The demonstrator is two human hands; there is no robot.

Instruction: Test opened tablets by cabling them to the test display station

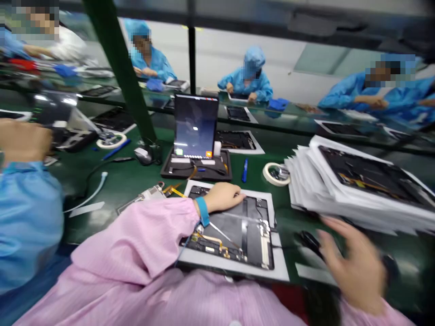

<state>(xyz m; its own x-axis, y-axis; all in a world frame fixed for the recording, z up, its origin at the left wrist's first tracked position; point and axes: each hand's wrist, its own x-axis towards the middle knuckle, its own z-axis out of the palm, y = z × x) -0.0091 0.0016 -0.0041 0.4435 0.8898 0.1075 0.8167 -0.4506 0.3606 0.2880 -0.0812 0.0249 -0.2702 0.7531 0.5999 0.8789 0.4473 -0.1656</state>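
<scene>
Green bench matting [136, 181] carries an opened tablet [238, 235] on its white tray directly before the person, whose left hand [222, 197] lies flat, fingers together, on its top edge, seemingly to steady it, while the blurred right hand [353, 262], fingers spread and empty, hovers near 1 stack of trays [356, 190].

Open tablet chassis [238, 226]: matt black plastic inside, thin copper-coloured flex strips, small bright metal parts, pale smooth border. Left hand [222, 196] laid bare on it; pink woven cloth sleeve [142, 240], smooth blue wristband [203, 211]. Right hand [353, 265] blurred, bare, over the table [136, 176]: dark green matting, slight sheen. Stack of trays [353, 190]: white sheet edges, papery or thin plastic, cannot tell which. Tape roll [276, 174]: off-white, matt. Upright screen [195, 127]: glossy glass. Blue pen [245, 170]: shiny plastic. Neighbour's sleeve [27, 217]: light blue cloth.
</scene>
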